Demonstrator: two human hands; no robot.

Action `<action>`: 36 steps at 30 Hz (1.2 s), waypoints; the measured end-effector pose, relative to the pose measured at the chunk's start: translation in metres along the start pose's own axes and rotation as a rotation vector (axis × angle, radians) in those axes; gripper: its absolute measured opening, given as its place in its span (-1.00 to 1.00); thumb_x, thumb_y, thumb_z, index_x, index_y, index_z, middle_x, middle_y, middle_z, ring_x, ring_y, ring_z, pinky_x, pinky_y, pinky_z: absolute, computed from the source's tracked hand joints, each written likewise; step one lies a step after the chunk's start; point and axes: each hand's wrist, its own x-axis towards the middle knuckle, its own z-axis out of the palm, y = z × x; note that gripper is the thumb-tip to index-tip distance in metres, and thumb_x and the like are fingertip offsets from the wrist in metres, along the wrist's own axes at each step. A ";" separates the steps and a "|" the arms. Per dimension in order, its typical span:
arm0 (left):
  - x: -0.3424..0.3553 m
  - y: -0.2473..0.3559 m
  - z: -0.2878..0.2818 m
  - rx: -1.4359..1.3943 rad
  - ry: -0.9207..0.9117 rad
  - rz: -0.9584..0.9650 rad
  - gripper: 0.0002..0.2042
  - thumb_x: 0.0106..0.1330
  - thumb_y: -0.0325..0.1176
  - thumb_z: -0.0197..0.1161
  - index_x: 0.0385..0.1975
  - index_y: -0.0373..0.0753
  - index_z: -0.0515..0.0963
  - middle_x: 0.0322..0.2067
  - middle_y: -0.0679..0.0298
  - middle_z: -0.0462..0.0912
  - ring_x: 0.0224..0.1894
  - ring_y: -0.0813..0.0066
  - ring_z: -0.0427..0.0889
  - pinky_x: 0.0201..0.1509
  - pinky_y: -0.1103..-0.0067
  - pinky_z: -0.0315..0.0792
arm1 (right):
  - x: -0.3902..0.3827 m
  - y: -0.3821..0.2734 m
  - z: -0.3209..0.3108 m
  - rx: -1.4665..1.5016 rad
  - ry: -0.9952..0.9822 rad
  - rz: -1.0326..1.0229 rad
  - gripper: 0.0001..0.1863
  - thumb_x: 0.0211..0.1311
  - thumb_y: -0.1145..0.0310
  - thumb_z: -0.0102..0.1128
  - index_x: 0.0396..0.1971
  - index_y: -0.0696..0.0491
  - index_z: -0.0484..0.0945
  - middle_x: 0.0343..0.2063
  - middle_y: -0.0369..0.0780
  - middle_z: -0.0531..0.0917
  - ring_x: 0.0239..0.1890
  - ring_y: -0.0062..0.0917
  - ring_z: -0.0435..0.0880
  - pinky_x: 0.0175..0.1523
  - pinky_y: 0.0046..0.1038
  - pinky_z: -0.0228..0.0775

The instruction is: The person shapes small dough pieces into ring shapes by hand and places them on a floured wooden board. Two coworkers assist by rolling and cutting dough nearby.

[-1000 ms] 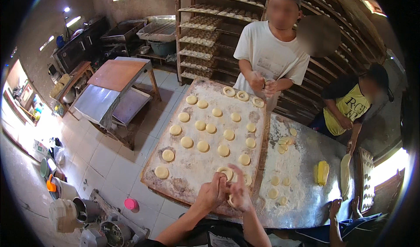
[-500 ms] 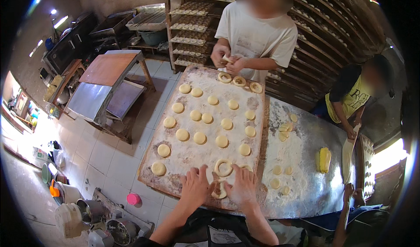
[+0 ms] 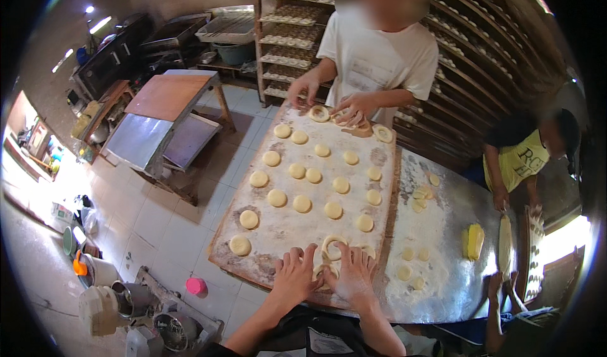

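We work in a room with a tiled floor (image 3: 142, 224) and loaded racks (image 3: 259, 53); a metal counter (image 3: 455, 294) adjoins the floured board (image 3: 281, 225); our left hand (image 3: 295, 280) and right hand (image 3: 355, 276) nearly meet, fingers spread, over a dough ring (image 3: 326, 269) near its edge; any pinch we cannot tell; we judge this ring shaping; the next move calls for even pressure.

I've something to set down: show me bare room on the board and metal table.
The board has bare room between its two lower-left dough discs and the large dough ring. The metal table has room between the dough pieces and yellow block. Crowded: around your left hand and right hand, and the board's far edge by the co-worker's hands.
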 end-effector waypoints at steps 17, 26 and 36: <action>-0.008 -0.072 -0.038 -0.192 0.313 -0.273 -0.72 0.20 -0.56 0.28 -0.11 -0.35 0.44 -0.18 -0.06 0.56 -0.11 -0.07 0.56 -0.03 0.21 0.42 | 0.110 -0.079 0.077 0.692 -0.236 -0.347 -0.62 0.31 0.39 0.16 0.10 0.14 0.45 -0.11 0.04 0.61 -0.02 -0.06 0.64 0.11 -0.15 0.48; 0.047 0.146 0.100 -0.419 -0.198 0.307 -0.76 0.24 -0.48 0.33 -0.09 -0.24 0.59 -0.18 0.05 0.71 -0.06 -0.03 0.66 0.00 0.26 0.52 | -0.062 0.260 -0.050 0.521 0.184 0.590 -0.67 0.20 0.27 0.42 -0.05 0.02 0.69 -0.13 -0.09 0.75 -0.16 -0.34 0.76 -0.04 -0.36 0.55; 0.022 0.225 0.217 0.024 -0.452 0.414 -0.58 0.26 -0.43 0.31 0.15 -0.19 0.50 -0.03 -0.05 0.50 0.05 -0.12 0.58 0.08 0.18 0.51 | -0.119 0.360 -0.053 -0.188 0.198 0.431 -0.64 0.06 0.19 0.46 -0.22 0.07 0.59 -0.26 -0.07 0.68 -0.06 -0.14 0.64 0.05 -0.15 0.45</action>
